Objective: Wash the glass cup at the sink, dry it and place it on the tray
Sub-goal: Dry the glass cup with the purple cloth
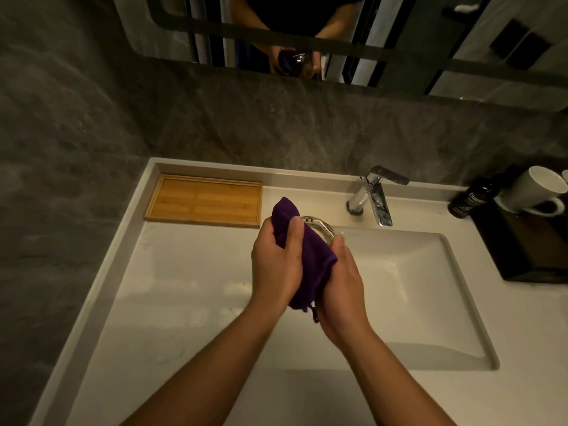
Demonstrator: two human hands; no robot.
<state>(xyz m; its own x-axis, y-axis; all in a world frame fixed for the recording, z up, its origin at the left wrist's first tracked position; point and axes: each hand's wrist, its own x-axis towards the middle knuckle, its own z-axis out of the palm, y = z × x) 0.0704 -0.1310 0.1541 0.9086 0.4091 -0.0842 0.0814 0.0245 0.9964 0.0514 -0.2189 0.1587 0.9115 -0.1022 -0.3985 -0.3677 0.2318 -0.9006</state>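
Note:
A clear glass cup (pixel 321 226) is held between both hands above the counter, just left of the sink basin (pixel 408 290). A purple cloth (pixel 310 256) wraps most of the cup, so only its rim shows. My left hand (pixel 276 262) grips the cloth against the cup's left side, thumb on top. My right hand (pixel 341 287) cups the cloth and the cup from the right and below. The bamboo tray (pixel 204 201) lies bare at the back left of the counter, apart from my hands.
A chrome tap (pixel 373 195) stands behind the basin, no water running. At the right are a dark bottle (pixel 467 198), a white mug (pixel 534 192) and a dark box (pixel 528 247). A mirror (pixel 307 41) hangs on the grey stone wall.

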